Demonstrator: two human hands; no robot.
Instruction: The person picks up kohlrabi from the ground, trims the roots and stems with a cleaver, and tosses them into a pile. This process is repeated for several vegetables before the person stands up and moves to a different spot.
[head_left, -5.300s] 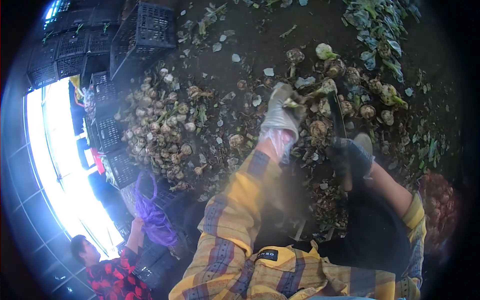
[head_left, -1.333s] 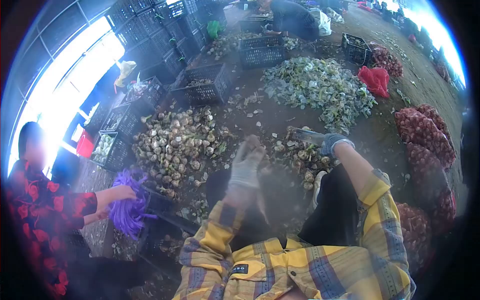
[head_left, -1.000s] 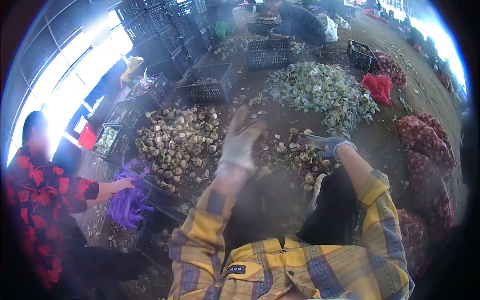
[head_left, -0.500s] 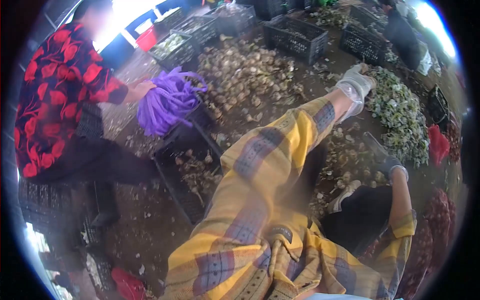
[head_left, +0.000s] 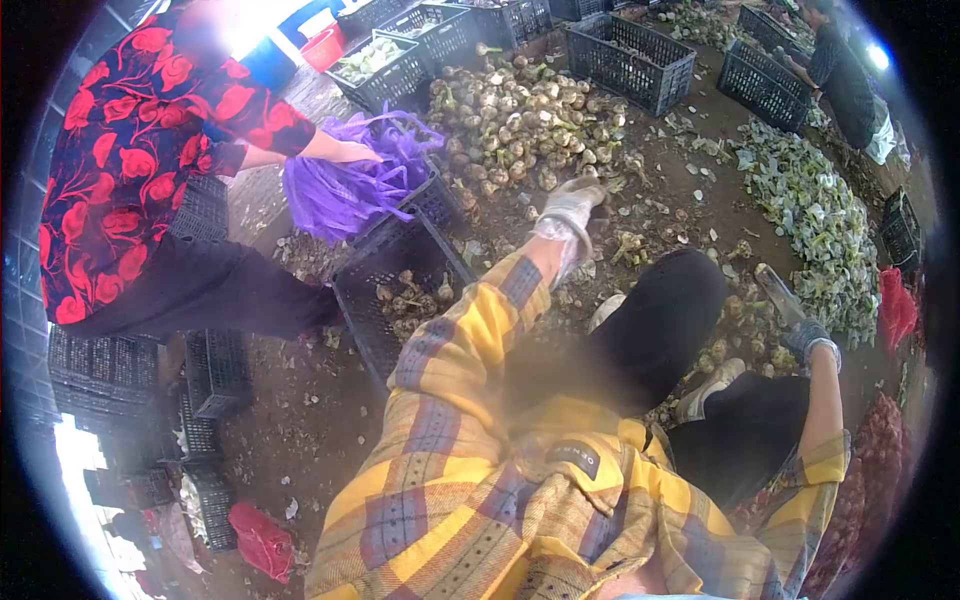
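Observation:
My left hand [head_left: 574, 208], in a pale glove, reaches to the near edge of a pile of garlic bulbs [head_left: 530, 115]. Its fingers point down toward loose bulbs; whether they grip one is not clear. My right hand [head_left: 806, 338], in a grey glove with a clear cover at the wrist, is closed on a knife [head_left: 779, 293]. The flat blade points up and away from me, between trimmed garlic on the ground [head_left: 745, 325] and a heap of pale green trimmings [head_left: 805, 215].
On the left, a person in a red-flowered shirt [head_left: 140, 170] handles purple mesh bags [head_left: 350, 185] above black crates. One crate [head_left: 355, 315] holds some garlic. More black crates [head_left: 630, 75] stand behind the pile. Red net sacks [head_left: 870, 480] lie at right.
My left hand has moved left from the trimmings heap to the garlic pile. My right hand still holds the knife. The other person's hand has moved over the purple bags.

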